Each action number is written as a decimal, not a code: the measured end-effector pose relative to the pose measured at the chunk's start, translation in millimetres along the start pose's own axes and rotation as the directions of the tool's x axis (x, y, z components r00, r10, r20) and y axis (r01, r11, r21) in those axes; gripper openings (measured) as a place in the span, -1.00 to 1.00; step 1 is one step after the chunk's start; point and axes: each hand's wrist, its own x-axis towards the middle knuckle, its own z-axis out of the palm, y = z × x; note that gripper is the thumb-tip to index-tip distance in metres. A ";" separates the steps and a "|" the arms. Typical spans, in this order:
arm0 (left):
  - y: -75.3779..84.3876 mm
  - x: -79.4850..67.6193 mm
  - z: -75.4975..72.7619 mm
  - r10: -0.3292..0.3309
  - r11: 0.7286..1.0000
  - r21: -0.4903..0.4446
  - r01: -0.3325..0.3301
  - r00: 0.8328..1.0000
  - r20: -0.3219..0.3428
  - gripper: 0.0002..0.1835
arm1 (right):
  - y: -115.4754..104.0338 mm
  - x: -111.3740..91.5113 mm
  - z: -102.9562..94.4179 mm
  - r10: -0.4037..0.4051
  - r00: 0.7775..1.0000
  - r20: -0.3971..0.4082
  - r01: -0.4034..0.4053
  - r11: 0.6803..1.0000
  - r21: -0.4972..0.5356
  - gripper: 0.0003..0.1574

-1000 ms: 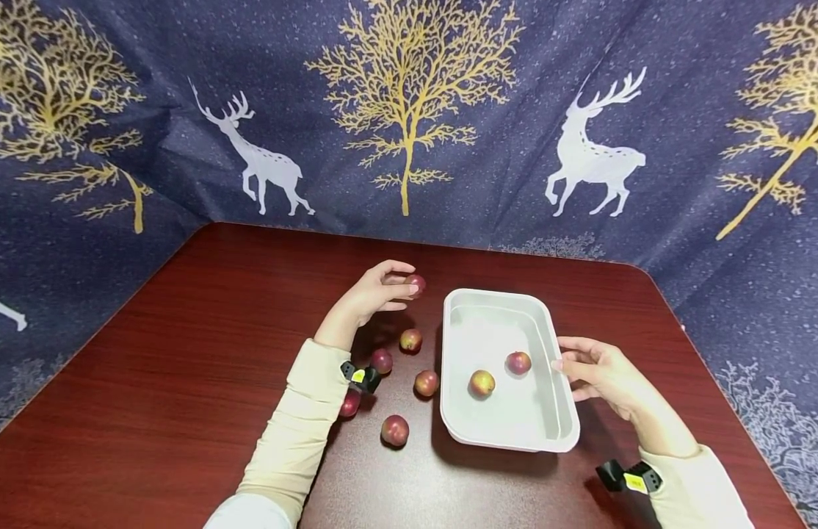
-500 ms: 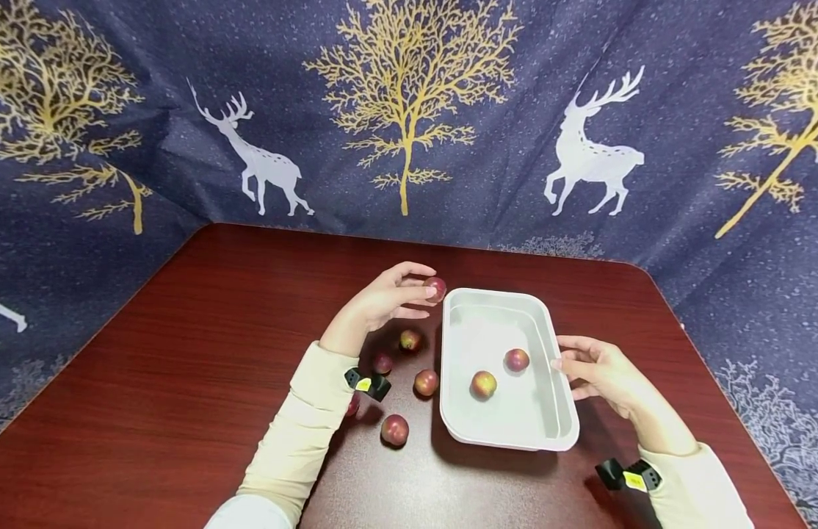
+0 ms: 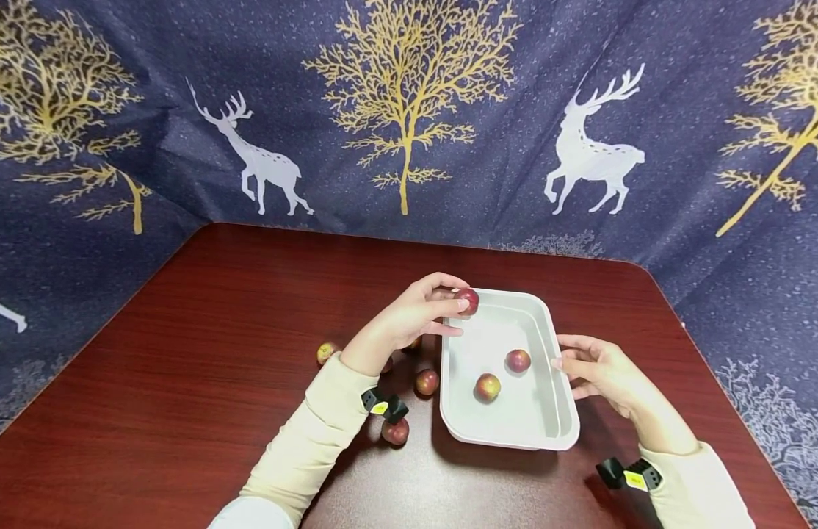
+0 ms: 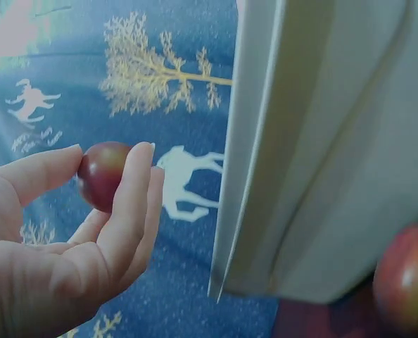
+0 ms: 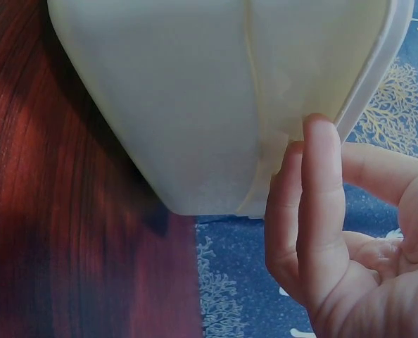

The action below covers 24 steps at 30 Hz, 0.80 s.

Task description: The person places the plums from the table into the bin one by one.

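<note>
My left hand point(image 3: 422, 312) pinches a dark red plum point(image 3: 467, 301) between thumb and fingertips, over the far left corner of a white plastic tub point(image 3: 508, 443). In the left wrist view the same plum point(image 4: 105, 176) shows beside the tub's wall point(image 4: 321, 141). At the tub's right side, my right hand point(image 3: 603, 378) grips the rim, its thumb at the top edge and its fingers against the outer wall point(image 5: 174, 105). Two plums lie inside the tub: a yellowish-red one point(image 3: 487, 387) and a redder one point(image 3: 518, 361).
Left of the tub, several more plums lie on the reddish-brown table point(image 3: 204, 330), among them one by the tub point(image 3: 426, 382), one nearer the front point(image 3: 396, 432) and a yellowish one point(image 3: 326, 353). My left forearm partly covers others. A blue patterned cloth point(image 3: 356, 147) hangs behind.
My left hand has carried its plum rightward, from beside the tub to over its far left corner. The yellowish-red plum in the tub has shifted slightly. My right hand has stayed on the rim.
</note>
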 end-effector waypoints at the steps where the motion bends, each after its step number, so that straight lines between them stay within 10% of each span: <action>1: -0.9 0.1 2.4 -0.001 1.000 -0.002 0.001 1.000 0.006 -0.60 | 0.0 0.0 -0.1 0.000 1.000 0.000 0.000 1.000 0.000 -0.31; 24: -26.6 -1.2 47.3 -0.043 0.991 0.132 0.028 0.993 0.110 -0.63 | -0.9 -0.3 0.1 -0.002 1.000 0.005 0.002 1.000 0.013 -0.30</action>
